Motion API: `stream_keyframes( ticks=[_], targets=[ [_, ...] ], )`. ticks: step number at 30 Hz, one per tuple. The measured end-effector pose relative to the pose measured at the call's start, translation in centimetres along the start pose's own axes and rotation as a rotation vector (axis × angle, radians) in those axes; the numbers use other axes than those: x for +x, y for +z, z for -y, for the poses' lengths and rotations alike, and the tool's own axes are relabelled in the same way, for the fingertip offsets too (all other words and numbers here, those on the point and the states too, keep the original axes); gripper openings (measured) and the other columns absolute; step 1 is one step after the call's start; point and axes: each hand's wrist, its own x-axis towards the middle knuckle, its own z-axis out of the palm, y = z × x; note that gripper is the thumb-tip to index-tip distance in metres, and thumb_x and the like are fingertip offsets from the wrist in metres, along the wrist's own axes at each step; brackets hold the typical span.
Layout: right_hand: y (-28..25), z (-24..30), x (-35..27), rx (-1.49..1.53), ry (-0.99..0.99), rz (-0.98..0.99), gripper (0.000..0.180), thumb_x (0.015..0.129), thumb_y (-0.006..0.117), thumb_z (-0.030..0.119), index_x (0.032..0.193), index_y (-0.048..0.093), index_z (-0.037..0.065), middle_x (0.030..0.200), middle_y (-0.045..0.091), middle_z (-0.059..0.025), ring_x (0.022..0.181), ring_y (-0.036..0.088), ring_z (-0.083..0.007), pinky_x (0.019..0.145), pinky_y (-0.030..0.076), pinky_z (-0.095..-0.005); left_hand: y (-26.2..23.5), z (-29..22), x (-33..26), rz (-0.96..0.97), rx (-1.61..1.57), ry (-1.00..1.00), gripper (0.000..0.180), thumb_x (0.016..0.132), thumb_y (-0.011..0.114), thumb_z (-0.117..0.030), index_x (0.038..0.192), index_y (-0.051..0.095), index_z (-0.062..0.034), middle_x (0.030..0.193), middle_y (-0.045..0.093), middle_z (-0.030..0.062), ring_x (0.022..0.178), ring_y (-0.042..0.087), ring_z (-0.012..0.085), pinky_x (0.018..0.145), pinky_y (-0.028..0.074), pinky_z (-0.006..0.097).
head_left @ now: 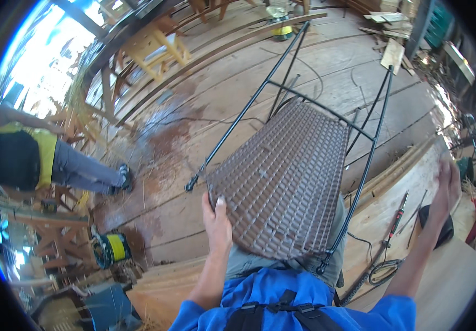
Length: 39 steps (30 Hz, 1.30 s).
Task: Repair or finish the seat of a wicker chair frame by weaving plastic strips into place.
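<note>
A chair seat woven from flat brown strips (282, 182) rests across my lap inside a thin black metal frame (242, 113). Its legs point away from me. My left hand (217, 223) grips the seat's left edge, with the thumb on the upper face and the other fingers partly hidden along the rim. Out to the right, my right hand (447, 185) is raised over the wooden board, apart from the chair. Its fingers are blurred, and whether they hold anything cannot be made out. The nearest tool to that arm is a red and black soldering-iron-like tool (397, 220).
A pale wooden board (442, 276) at my right bears a coiled black cable (384, 271) and a dark rounded object (441, 226). A person in yellow and grey (78, 163) stands at left, near a black and yellow bucket (113, 248). A wooden stool (158, 52) stands farther back.
</note>
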Motion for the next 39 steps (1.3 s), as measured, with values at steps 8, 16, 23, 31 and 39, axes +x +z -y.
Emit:
stream_keyframes(
  ticks=[8, 16, 23, 31, 39],
  targets=[
    [14.5, -3.2, 5.6, -0.275, -0.018, 0.225, 0.063, 0.09, 0.05, 0.041, 0.136, 0.033, 0.0, 0.136, 0.037, -0.02, 0.126, 0.036, -0.0299, 0.105, 0.028, -0.0382, -3.7, 4.5, -1.8, -0.048, 0.013, -0.114, 0.038, 0.094, 0.043, -0.018, 0.126, 0.043, 0.0031, 0.116, 0.053, 0.0094, 0.104, 0.048, 0.0156, 0.093, 0.037, 0.029],
    [23.6, -7.7, -3.3, 0.085, 0.685, 0.379, 0.043, 0.092, 0.047, 0.045, 0.101, 0.055, 0.004, 0.082, 0.057, -0.0029, 0.067, 0.053, -0.01, 0.049, 0.042, -0.0246, -2.0, 1.2, 0.8, -0.182, 0.181, -0.465, 0.036, 0.095, 0.038, -0.031, 0.095, 0.054, 0.0012, 0.089, 0.057, 0.0068, 0.079, 0.055, 0.0156, 0.071, 0.045, 0.031],
    [26.1, -5.1, -0.5, 0.327, 0.761, 0.345, 0.035, 0.095, 0.046, 0.036, 0.084, 0.052, 0.003, 0.068, 0.049, -0.0016, 0.054, 0.048, -0.0083, 0.041, 0.037, -0.0213, -3.9, 6.5, 2.3, -0.222, 0.314, -0.44, 0.046, 0.094, 0.04, -0.038, 0.103, 0.053, 0.0049, 0.102, 0.059, 0.0121, 0.096, 0.055, 0.0209, 0.085, 0.044, 0.034],
    [28.4, -3.9, 0.5, 0.395, 0.865, 0.323, 0.04, 0.097, 0.041, 0.038, 0.085, 0.053, 0.002, 0.07, 0.049, -0.0024, 0.052, 0.048, -0.0095, 0.043, 0.039, -0.0224, 1.2, -0.4, 7.7, -0.216, 0.278, -0.917, 0.065, 0.094, 0.032, -0.051, 0.139, 0.03, -0.0042, 0.14, 0.036, 0.0118, 0.126, 0.037, 0.0308, 0.104, 0.033, 0.044],
    [30.7, -15.6, 3.4, 0.429, 0.761, 0.354, 0.034, 0.096, 0.043, 0.032, 0.101, 0.056, 0.002, 0.078, 0.056, -0.0036, 0.065, 0.054, -0.0118, 0.057, 0.043, -0.0242, 4.3, -3.0, 13.7, -0.496, 0.563, -0.913, 0.064, 0.093, 0.037, -0.051, 0.136, 0.037, -0.0033, 0.134, 0.045, 0.0121, 0.116, 0.048, 0.0295, 0.095, 0.043, 0.042]
  ],
)
